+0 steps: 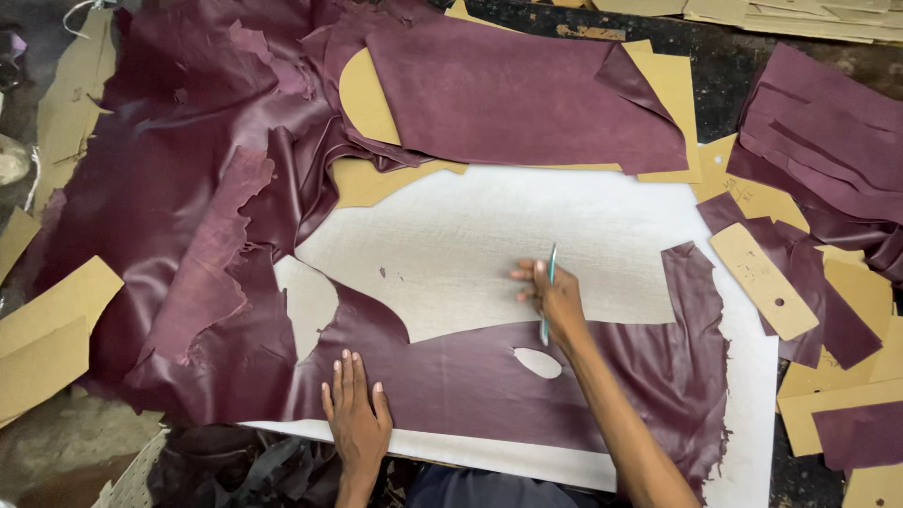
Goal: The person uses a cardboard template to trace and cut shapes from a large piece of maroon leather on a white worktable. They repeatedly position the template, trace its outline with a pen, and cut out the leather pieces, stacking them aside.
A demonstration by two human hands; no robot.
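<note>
The maroon leather sheet [489, 376] lies flat along the near edge of the white cutting board [489, 226], with a small oval hole cut beside the right hand [557, 299]. The board's middle is bare and open. The right hand, arm stretched forward, grips a slim blade [548, 292] at the leather's upper edge. The left hand [356, 414] presses flat, fingers spread wide, on the leather. Cardboard patterns [762, 280] lie toward the worktop's right edge.
</note>
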